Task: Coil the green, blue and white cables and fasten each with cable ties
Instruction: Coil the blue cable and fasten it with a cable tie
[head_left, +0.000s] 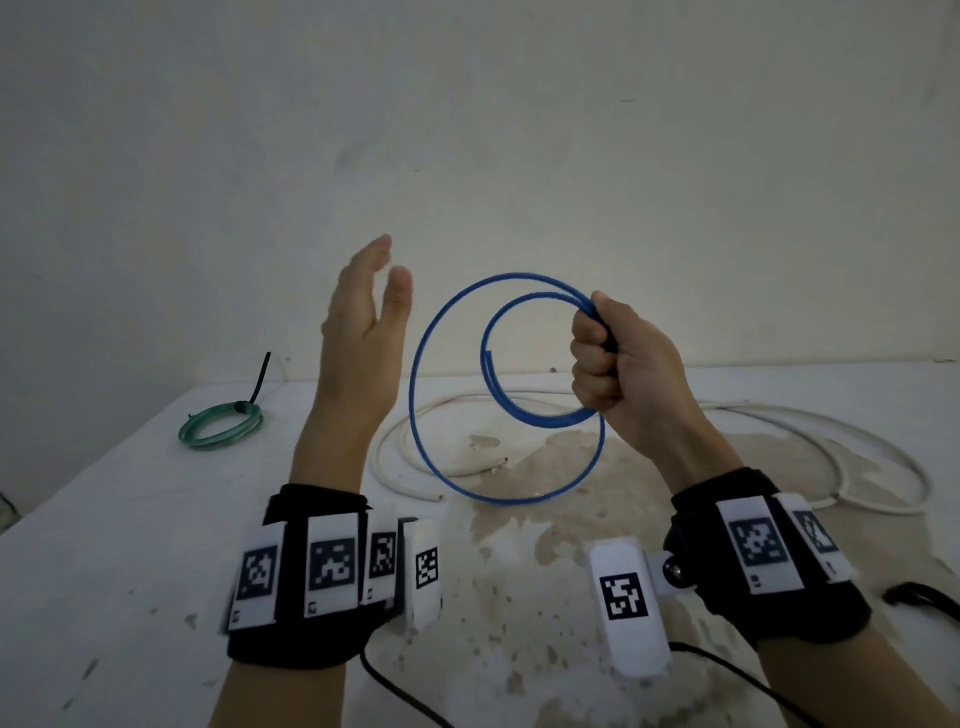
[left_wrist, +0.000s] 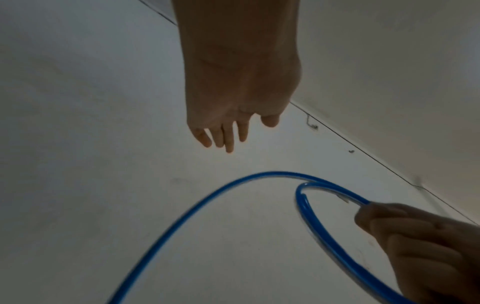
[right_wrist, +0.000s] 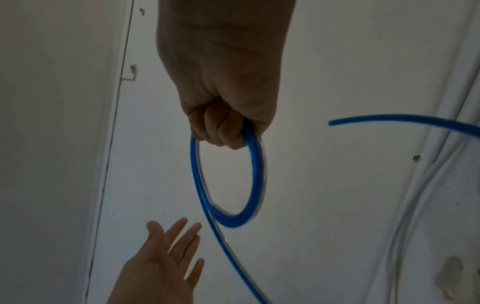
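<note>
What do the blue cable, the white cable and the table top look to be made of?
Blue cable: probably glossy, springy plastic sheath; it holds round loops and shows pale glints.
White cable: matte, off-white, likely plastic or rubber; lies in slack curves.
Table top: white painted surface, paint worn away to tan patches; base material unclear.

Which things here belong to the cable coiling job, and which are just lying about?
Part of the job:
- blue cable, loops gripped in the right hand
- green cable, coiled and tied
- white cable, loose on the table
- left hand, open, empty

Just lying about:
- black strap at the right edge; can't tell what it is
</note>
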